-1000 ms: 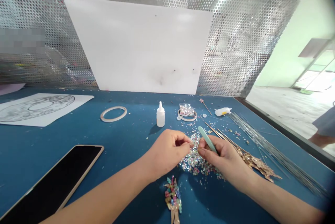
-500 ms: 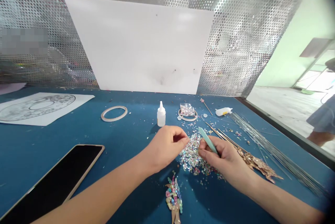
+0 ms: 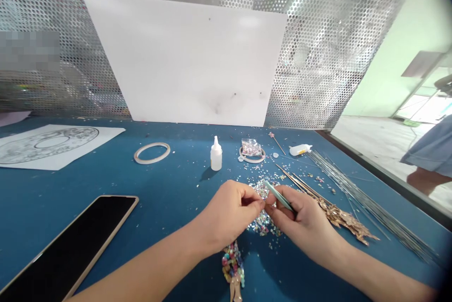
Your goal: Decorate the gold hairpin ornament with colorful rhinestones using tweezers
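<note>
My right hand [image 3: 300,217] holds pale green tweezers [image 3: 280,196] against its palm, tips pointing up and left, while its thumb and forefinger pinch close to my left fingertips. My left hand [image 3: 235,215] is closed in a pinch, touching or almost touching the right; whatever is between the fingertips is too small to make out. Beneath both hands spreads a pile of shiny rhinestones [image 3: 262,224]. Below my left hand lies a figure-shaped ornament [image 3: 233,266], partly covered in coloured stones, its upper end hidden by the hand.
Behind the hands stands a white glue bottle [image 3: 216,155]; another bottle [image 3: 300,150] lies farther right. Thin metal wires [image 3: 367,203] and gold stemmed pieces [image 3: 339,219] lie at right. At left are a phone [image 3: 74,245], a tape ring [image 3: 151,153] and a printed drawing [image 3: 60,144].
My left hand has moved right and slightly down, so the fingertips of both hands now meet. It covers more of the ornament's top. The tweezers have tilted flatter.
</note>
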`<state>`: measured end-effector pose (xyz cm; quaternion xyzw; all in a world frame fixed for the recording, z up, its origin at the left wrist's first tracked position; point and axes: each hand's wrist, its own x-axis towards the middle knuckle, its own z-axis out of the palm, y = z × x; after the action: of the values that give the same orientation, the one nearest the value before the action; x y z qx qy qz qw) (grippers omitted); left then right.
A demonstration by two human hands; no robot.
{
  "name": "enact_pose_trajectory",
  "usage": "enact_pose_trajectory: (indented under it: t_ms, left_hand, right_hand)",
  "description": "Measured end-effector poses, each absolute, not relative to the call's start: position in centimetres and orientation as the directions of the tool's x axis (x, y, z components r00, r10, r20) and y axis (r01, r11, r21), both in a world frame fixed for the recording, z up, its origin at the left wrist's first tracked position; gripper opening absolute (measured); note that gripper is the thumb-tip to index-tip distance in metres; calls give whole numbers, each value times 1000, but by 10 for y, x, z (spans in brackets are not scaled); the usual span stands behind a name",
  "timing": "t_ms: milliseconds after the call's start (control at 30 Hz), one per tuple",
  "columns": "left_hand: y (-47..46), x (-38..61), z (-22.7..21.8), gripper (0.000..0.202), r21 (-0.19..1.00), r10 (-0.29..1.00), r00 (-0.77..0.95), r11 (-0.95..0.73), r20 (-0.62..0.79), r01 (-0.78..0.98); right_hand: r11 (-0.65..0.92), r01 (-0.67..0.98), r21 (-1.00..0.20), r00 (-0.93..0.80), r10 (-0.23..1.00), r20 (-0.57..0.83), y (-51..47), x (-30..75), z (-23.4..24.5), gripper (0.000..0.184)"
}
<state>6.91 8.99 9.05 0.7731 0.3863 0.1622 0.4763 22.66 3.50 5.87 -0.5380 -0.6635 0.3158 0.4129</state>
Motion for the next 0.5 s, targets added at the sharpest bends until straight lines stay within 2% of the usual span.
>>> enact_pose_trajectory:
  t_ms: [233, 500]
  left_hand:
    - [90, 68, 89, 26, 894, 765, 623, -154, -162, 421]
    - [92, 66, 90, 26, 905, 802, 565, -76, -194, 418]
  right_hand:
    - [191, 438, -878, -57, 981, 185, 34, 226, 59, 7]
    - [105, 292, -951, -38, 994, 98, 37, 227, 64, 8]
